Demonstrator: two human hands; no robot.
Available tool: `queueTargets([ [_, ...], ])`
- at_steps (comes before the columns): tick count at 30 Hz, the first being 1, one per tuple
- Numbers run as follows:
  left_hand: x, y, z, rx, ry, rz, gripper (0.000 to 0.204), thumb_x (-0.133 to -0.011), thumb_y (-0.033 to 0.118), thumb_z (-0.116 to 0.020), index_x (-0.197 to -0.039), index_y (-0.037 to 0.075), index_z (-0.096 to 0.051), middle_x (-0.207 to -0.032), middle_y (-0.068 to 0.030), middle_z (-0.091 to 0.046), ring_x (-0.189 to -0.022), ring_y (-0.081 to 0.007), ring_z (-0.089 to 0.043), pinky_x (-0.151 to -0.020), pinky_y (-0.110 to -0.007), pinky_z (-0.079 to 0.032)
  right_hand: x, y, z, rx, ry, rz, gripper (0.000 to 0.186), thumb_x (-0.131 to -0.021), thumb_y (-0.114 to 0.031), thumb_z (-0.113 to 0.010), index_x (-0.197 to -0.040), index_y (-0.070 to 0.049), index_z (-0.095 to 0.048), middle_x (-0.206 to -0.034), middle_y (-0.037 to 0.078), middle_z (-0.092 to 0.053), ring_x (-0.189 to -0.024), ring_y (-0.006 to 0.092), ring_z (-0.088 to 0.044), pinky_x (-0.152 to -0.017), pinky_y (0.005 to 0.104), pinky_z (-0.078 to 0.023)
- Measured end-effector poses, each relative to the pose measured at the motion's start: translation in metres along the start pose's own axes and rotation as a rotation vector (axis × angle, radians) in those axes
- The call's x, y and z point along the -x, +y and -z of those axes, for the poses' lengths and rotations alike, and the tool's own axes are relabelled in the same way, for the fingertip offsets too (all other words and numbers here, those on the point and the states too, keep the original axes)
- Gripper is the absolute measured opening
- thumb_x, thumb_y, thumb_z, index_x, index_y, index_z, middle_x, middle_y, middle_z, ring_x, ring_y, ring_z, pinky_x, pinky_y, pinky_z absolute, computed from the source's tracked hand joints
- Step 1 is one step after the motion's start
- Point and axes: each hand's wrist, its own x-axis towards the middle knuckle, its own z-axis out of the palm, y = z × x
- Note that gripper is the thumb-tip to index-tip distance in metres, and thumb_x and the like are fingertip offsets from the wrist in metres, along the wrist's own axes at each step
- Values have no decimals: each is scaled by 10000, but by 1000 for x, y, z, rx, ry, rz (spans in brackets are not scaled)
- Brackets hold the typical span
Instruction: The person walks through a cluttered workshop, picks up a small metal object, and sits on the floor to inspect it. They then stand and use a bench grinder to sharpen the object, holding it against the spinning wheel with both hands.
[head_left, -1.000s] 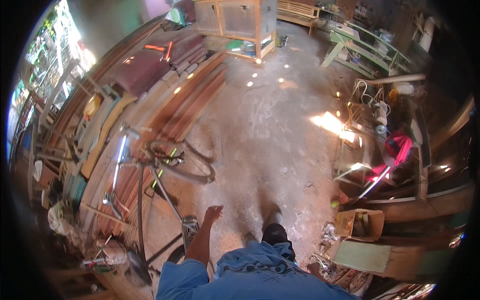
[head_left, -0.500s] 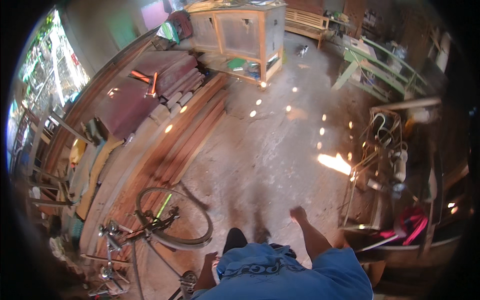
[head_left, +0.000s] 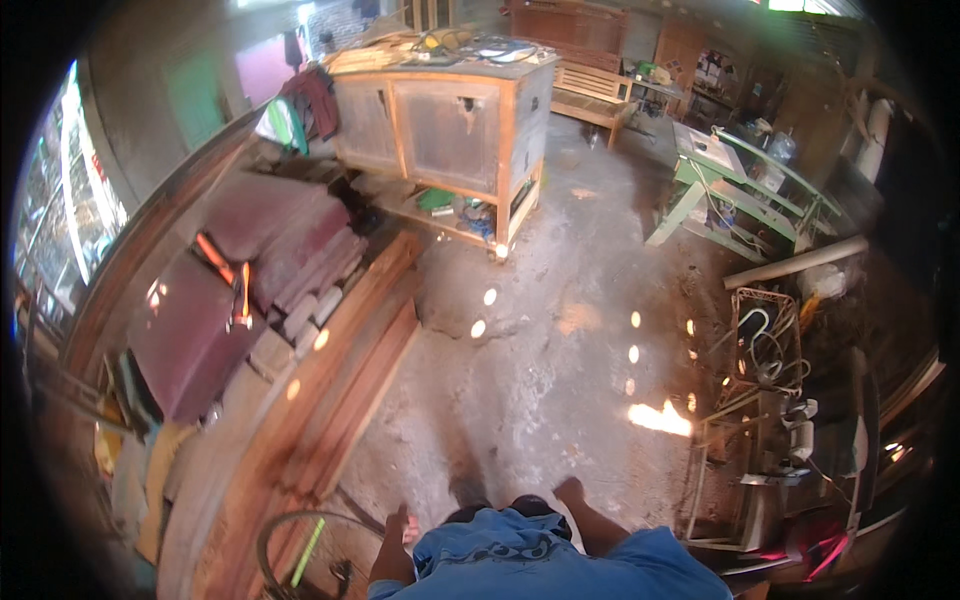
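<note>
My left hand (head_left: 403, 523) hangs at the left side of my blue shirt (head_left: 530, 560), by a bicycle wheel (head_left: 280, 530) at the lower edge; its fingers are partly hidden. My right hand (head_left: 568, 490) hangs to the right over the concrete floor (head_left: 540, 390), its fingers too blurred to read. Ahead on the left, an orange-handled tool (head_left: 240, 295) lies on stacked maroon boards or padding (head_left: 180, 350), beside long wooden planks (head_left: 350, 400).
A wooden-framed cabinet (head_left: 445, 130) stands ahead, a slatted bench (head_left: 590, 95) behind it. A green wooden stand (head_left: 690, 190) is at the back right. A wire rack (head_left: 765, 340) and clutter line the right side, and bright sun patches (head_left: 660, 418) dot the floor.
I have moved forward: the cabinet and stacked boards are nearer, and most of the bicycle has dropped below view. Both hands now hang low at my sides.
</note>
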Motion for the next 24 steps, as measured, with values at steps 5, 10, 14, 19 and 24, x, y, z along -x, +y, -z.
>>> queueTargets([
  [5, -22, 333, -1, -42, -90, -581, 374, -942, 458, -614, -805, 110, -613, -633, 7, -571, -509, -132, -540, -478, -282, -416, 13, 44, 11, -288, -206, -403, 195, -694, -261, -742, -764, -79, -753, -863, 144, -739, -898, 289, -727, -815, 416, -568],
  [10, -46, 519, -23, 157, -181, -743, 350, -963, 335, -624, -846, 7, -655, -702, -67, -647, -577, -152, -614, -490, -296, -477, -54, -19, 58, -228, 113, -502, 103, -659, -179, -738, -745, -141, -780, -822, 120, -747, -853, 284, -738, -743, 384, -581],
  [14, -87, 561, -68, 50, -68, -579, 372, -960, 398, -595, -811, 59, -634, -698, -32, -625, -577, -140, -602, -506, -309, -464, -227, -106, 143, -310, -125, -237, 194, -656, -207, -726, -818, -112, -776, -909, 138, -745, -887, 297, -726, -743, 387, -570],
  [19, -122, 551, -93, -176, -127, -123, 421, -933, 538, -559, -788, 145, -604, -702, 20, -590, -607, -135, -593, -570, -346, -460, -414, -272, 375, 521, -10, 344, 180, -785, -286, -692, -917, -196, -775, -903, 36, -755, -908, 301, -718, -673, 485, -558],
  [24, -142, 611, -67, 24, -355, 64, 464, -907, 639, -545, -785, 193, -584, -725, 36, -587, -667, -147, -605, -648, -369, -476, -465, -417, 589, -380, 555, 446, 376, -815, -386, -725, -826, -12, -693, -887, 207, -700, -876, 388, -671, -769, 480, -520],
])
